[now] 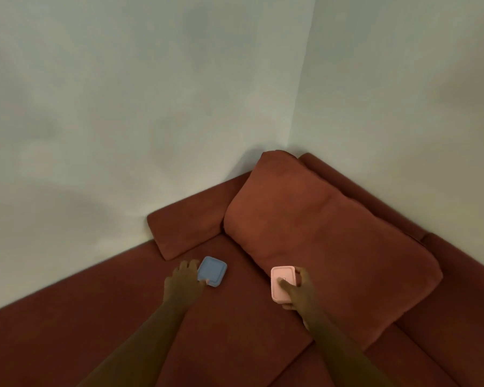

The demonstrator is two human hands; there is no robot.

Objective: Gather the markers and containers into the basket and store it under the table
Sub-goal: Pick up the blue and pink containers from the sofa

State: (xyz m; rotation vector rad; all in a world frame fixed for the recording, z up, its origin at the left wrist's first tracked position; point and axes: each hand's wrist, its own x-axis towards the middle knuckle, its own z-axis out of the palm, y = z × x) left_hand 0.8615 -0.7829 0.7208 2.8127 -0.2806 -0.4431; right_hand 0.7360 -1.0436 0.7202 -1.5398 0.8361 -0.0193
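A blue lidded container [213,270] lies flat on the red-brown sofa seat [235,317], near the corner. My left hand [182,280] rests on its left edge, fingers curled over the rim and thumb at its near corner. A pink lidded container [281,282] is held in my right hand [296,293], thumb across the lid and fingers wrapped around its right side and bottom, just in front of the big back cushion. No markers and no basket are in view.
A large red-brown back cushion [319,241] leans on the right. A smaller bolster cushion [185,230] lies at the sofa's far corner. Pale walls [123,107] meet behind the sofa.
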